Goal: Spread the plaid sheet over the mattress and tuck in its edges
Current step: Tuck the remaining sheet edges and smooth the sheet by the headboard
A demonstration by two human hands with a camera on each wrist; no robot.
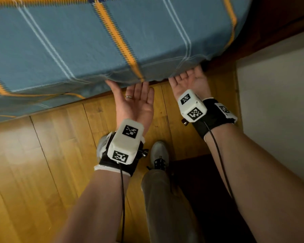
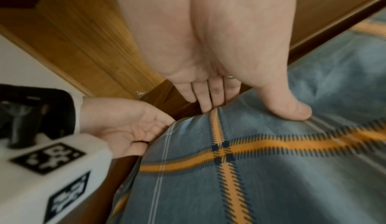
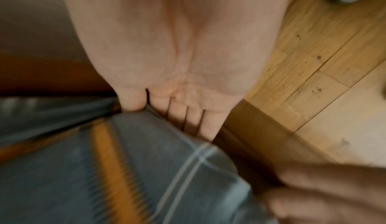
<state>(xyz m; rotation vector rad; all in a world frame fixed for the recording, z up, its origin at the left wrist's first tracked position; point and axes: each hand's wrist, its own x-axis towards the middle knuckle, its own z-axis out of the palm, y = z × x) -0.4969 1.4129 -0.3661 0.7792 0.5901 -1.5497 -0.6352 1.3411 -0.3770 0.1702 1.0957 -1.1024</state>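
From beside the bed, nearest to the person is the wooden floor (image 1: 51, 155), on which one pale shoe (image 1: 159, 153) stands between the forearms. Both hands are turned palm up at the near edge of the mattress. The left hand (image 1: 135, 100) has its fingers straight and close together, their tips gone under the hem of the plaid sheet (image 1: 77, 42), while the thumb lies spread out to the left against the cloth on the mattress side. A ring (image 1: 128, 97) shows on one finger. The right hand (image 1: 191, 79), just to the right and near the mattress corner, is likewise flat, fingers together and pushed beneath the edge; its fingertips are hidden. Neither hand pinches the cloth. The sheet, blue with orange and white lines, lies over the mattress top and down its near side, and looks fairly smooth there with slight puckers at the hem. Farther right a dark wooden bed frame (image 1: 279, 23) borders the corner. In my judgement the step in hand is tucking this near edge. To do it well, the flat palms should drive the hem deep between mattress and frame, then slide sideways toward the corner, keeping the cloth taut so no slack bunches and the plaid lines stay straight. To the left the sheet hangs looser and will likely need the same.
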